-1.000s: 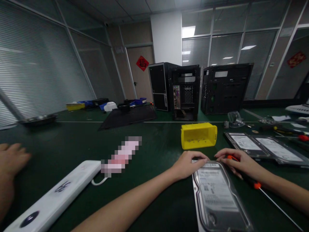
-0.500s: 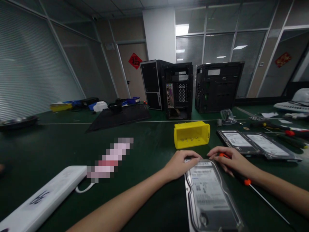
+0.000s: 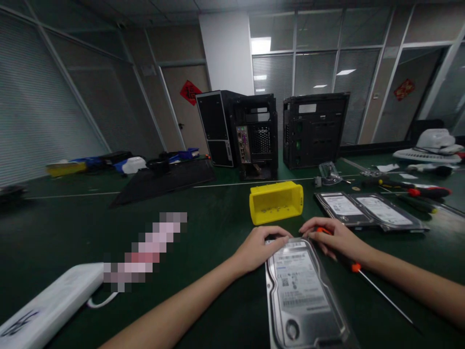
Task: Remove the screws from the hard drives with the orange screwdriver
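Note:
A silver hard drive [image 3: 305, 295] with a white label lies in front of me, its near end cut off by the frame. My left hand [image 3: 259, 247] is closed around its far left corner, thumb on top; the other fingertips are partly hidden. At the far right corner is my right hand [image 3: 332, 237], its fingertips by the drive's edge. Tucked in that hand is a screwdriver [image 3: 385, 295] with an orange-and-black handle, its shaft pointing back to the lower right. Just beyond the hands, a yellow bin [image 3: 276, 202] lies tipped toward me with several small screws inside.
Two more hard drives [image 3: 381, 211] lie to the right, near pliers and other hand tools [image 3: 428, 192]. Black computer cases [image 3: 256, 135] stand behind. On the left are a white power strip [image 3: 54, 303] and a pixelated pink item [image 3: 156, 247]. A white helmet [image 3: 434, 143] sits far right.
My view has turned slightly right, so everything sits further left in the picture. Both hands keep about the same places at the hard drive, the screwdriver still in the right one.

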### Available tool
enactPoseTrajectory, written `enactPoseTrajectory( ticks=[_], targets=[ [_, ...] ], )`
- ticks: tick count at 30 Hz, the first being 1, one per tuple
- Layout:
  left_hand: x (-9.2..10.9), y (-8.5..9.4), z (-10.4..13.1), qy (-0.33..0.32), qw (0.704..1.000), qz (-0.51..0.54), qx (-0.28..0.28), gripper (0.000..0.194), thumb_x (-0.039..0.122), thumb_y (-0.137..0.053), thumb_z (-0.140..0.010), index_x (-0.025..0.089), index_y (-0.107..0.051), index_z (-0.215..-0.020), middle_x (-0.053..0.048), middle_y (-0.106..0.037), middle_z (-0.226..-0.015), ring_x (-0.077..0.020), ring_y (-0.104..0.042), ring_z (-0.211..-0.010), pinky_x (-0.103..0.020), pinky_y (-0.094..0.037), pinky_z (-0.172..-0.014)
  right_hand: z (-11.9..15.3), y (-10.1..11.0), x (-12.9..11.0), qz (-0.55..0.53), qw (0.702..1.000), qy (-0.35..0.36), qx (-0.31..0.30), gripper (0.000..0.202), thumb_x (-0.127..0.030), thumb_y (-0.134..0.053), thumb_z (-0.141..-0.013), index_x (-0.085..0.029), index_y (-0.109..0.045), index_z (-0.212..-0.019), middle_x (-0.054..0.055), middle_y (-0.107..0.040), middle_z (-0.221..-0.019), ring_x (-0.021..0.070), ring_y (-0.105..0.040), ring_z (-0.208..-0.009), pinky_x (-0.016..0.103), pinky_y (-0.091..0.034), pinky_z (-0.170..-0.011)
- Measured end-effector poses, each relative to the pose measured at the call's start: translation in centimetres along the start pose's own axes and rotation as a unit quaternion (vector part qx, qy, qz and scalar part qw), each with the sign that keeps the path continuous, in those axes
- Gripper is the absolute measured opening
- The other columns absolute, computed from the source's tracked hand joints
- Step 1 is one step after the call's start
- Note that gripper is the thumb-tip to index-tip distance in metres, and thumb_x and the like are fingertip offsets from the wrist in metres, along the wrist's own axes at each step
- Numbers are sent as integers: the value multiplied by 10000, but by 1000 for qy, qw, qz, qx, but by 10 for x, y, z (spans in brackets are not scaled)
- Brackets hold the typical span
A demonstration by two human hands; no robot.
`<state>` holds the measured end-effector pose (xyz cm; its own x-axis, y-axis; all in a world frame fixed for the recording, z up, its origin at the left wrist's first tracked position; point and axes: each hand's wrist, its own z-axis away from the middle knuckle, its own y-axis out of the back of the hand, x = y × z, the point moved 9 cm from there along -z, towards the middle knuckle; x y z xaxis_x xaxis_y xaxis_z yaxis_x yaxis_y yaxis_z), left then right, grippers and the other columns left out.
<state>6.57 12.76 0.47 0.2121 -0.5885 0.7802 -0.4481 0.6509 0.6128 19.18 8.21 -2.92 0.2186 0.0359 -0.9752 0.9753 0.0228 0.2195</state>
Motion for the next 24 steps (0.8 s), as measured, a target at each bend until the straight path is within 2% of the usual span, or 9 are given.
enactPoseTrajectory(
  ticks=[7, 18, 24],
  targets=[
    [1, 1, 0, 0, 1000, -4, -2, 273, 330, -464, -870, 179, -648, -1004, -40, -658, -1001, -177, -587, -928, -278, -421, -836, -1, 0, -1, 4, 1000, 3, -4, 289, -357, -572, -778, -160, -584, -990, -6, -543, -766, 22, -450, -446, 134, -374, -338],
    [6, 1, -1, -4, 1000, -2, 3, 277, 331, -461, -872, 173, -646, -1003, -29, -660, -988, -176, -587, -923, -258, -421, -817, 2, 0, -5, -20, 1000, 14, -3, 329, -403, -571, -771, -143, -584, -973, -61, -466, -543, 26, -392, -380, 134, -337, -335],
    [8, 1, -2, -9, 1000, -3, 8, 272, 324, -468, -870, 165, -645, -1000, -34, -659, -995, -174, -584, -934, -262, -416, -828, 1, 2, -7, -23, 999, 37, 7, 370, -429, -559, -776, -156, -554, -1025, -37, -503, -682, 22, -425, -409, 136, -346, -327]
  ],
)
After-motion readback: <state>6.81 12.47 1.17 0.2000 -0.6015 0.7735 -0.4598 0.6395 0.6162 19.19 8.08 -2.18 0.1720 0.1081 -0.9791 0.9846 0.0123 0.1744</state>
